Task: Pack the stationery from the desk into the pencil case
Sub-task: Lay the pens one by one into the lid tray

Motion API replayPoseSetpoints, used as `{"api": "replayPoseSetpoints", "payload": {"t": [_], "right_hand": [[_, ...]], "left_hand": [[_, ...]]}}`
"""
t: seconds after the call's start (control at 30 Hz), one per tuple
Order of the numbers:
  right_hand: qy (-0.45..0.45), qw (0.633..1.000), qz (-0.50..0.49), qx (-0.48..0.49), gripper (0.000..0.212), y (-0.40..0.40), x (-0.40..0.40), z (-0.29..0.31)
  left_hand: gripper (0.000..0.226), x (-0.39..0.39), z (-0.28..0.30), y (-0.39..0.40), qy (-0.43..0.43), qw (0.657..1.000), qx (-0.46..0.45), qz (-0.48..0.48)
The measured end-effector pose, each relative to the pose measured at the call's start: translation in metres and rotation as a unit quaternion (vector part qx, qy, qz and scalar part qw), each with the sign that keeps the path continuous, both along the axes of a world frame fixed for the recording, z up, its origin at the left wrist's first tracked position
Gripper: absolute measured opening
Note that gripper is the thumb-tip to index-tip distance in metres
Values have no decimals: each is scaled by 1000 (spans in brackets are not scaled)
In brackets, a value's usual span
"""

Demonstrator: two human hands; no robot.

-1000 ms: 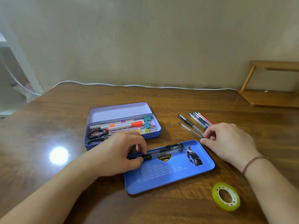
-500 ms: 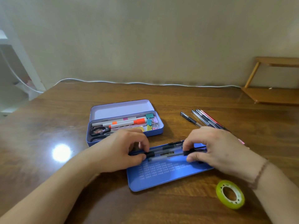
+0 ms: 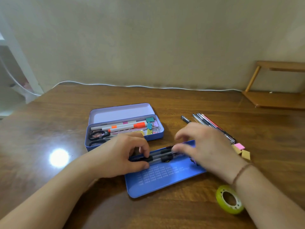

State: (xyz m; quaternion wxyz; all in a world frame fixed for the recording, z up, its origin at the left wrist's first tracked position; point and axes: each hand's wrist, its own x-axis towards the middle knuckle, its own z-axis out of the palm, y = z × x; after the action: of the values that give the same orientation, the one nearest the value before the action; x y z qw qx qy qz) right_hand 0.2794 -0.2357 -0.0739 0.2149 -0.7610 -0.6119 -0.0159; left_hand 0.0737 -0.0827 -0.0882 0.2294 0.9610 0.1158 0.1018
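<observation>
The left hand [image 3: 120, 156] lies at the left end of a bundle of clear-barrelled black-capped pens [image 3: 162, 155], thumb beneath and curled fingers on top, pinching them; the right hand [image 3: 204, 146] is motion-blurred over the bundle's right end, fingers bent downward, and whether it grips the pens or only touches them I cannot tell; a thin brown cord bracelet [image 3: 241, 171] circles the right wrist. The pens lie lengthwise along the far edge of a shallow flat blue metal tray printed with small text [image 3: 165, 180], which sits on the brown wooden desk [image 3: 49, 129] just in front of the open lilac metal pencil case [image 3: 122, 113]. Inside the case sit white markers with orange bands [image 3: 127, 126], black-handled scissors [image 3: 97, 135] and coloured binder clips [image 3: 149, 125]; its lid stands tilted back. To the right, loose pens [image 3: 212, 125] lie fanned on the desk beyond the right hand; near them rest small pink and tan eraser blocks [image 3: 241, 150]; a yellow-green roll of tape [image 3: 229, 199] lies flat near the right forearm. A white cable [image 3: 148, 86] runs along the desk's back edge; a wooden shelf [image 3: 277, 98] stands far right.
</observation>
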Motion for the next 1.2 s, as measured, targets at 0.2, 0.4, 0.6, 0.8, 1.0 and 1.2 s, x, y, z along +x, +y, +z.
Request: {"api": "replayPoseSetpoints", "payload": {"t": [0.2, 0.4, 0.6, 0.8, 1.0, 1.2], "right_hand": [[-43, 959, -262, -95, 25, -12, 47, -1], [-38, 970, -241, 5, 7, -16, 48, 5], [106, 993, 51, 15, 16, -27, 31, 13], [60, 993, 89, -46, 15, -16, 8, 0], [39, 993, 100, -50, 18, -11, -4, -9], [22, 994, 98, -35, 8, -11, -2, -9]], "left_hand": [[20, 0, -1, 0, 2, 1000, 3, 3], [20, -1, -1, 0, 1, 1000, 8, 0], [7, -2, -1, 6, -20, 999, -30, 28], [10, 0, -3, 4, -12, 1000, -17, 20], [7, -1, 0, 3, -15, 1000, -6, -6], [26, -5, 2, 4, 8, 1000, -12, -20]]}}
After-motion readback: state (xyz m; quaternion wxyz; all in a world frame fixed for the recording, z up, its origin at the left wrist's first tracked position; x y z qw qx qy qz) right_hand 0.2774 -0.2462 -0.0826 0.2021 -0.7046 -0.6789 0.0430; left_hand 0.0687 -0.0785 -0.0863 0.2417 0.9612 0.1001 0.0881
